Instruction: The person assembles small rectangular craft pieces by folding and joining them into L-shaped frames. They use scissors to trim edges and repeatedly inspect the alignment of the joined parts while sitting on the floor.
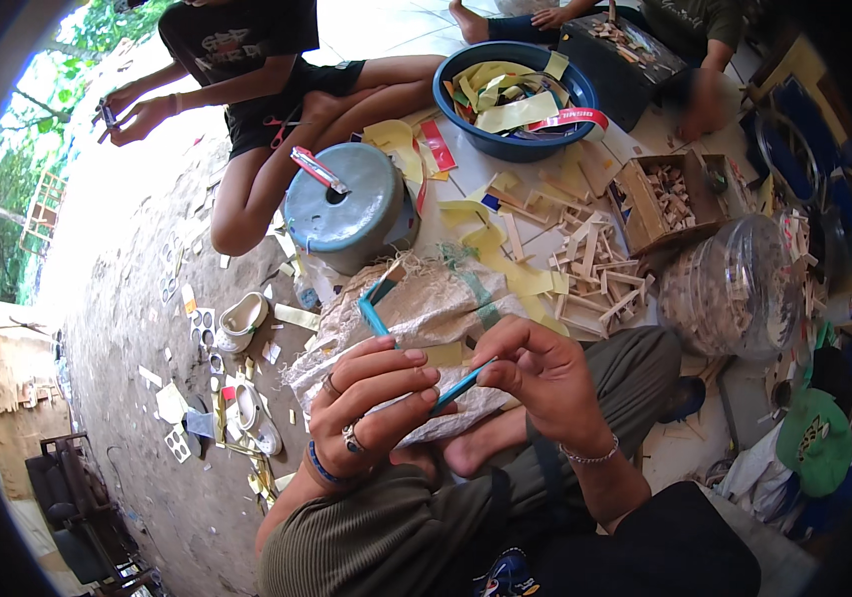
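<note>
A narrow teal strip [458, 390], bent at an angle, is held over my lap. My left hand [371, 398] is closed around its middle, with one bent end rising past the fingers toward the stool. Thumb and fingertips of my right hand [540, 383] pinch the other end. What the strip is made of I cannot make out. Below and beyond the hands a whitish woven sack [426, 318] lies spread in front of my crossed legs, with pale yellow paper pieces beside it.
A round grey-blue stool [336, 224] bears a red-and-white box cutter [318, 169]. Beyond it stands a blue basin [516, 144] of paper scraps. Wooden sticks [595, 269], a cardboard box [650, 214] and a clear jar [735, 289] are rightward. Two people sit opposite; clogs [244, 320] lie left.
</note>
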A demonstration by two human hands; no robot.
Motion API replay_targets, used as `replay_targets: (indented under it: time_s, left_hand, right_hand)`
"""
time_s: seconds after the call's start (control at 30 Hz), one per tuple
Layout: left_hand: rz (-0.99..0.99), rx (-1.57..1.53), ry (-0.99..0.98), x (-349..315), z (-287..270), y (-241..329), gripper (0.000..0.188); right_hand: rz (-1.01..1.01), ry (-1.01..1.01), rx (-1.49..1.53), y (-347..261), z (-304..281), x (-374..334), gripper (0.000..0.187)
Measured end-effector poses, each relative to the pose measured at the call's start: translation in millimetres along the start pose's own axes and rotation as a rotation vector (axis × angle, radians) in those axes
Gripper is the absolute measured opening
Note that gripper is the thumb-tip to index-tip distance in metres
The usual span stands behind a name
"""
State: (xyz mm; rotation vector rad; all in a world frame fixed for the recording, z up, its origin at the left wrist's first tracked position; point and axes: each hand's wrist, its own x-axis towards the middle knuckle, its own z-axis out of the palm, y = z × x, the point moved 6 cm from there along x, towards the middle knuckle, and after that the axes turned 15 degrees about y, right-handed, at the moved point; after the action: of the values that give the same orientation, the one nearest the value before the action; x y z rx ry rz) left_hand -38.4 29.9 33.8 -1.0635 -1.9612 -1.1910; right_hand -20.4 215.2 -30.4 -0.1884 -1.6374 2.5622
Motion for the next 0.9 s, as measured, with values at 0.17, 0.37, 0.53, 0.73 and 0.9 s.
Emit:
replay_targets:
  time_s: [0.17,0.37,0.53,0.73,0.9]
  left_hand:
    - [-0.137,0.027,-0.079,1.9,7.4,-2.2,0.051]
    - [-0.116,0.079,-0.103,3.9,12.6,-4.6,0.038]
    - [-0.109,0.102,-0.098,0.3,13.1,-4.8,0.032]
    - [-0.121,0.131,-0.09,-0.8,11.9,-8.3,0.03]
    - [-0.126,0.106,-0.11,2.1,16.2,-7.0,0.033]
  right_hand:
    - [-0.208,0.032,-0.17,-9.5,-3.5,1.3,0.014]
    - [-0.286,0.024,-0.228,-9.6,-1.7,-2.9,0.021]
    - [-0.001,0.096,-0.064,9.3,-6.1,-3.7,0.026]
    - [-0.25,0.008,-0.193,-0.7,-2.4,-0.9,0.025]
    - [-0.289,0.027,-0.215,-3.8,0.1,2.4,0.018]
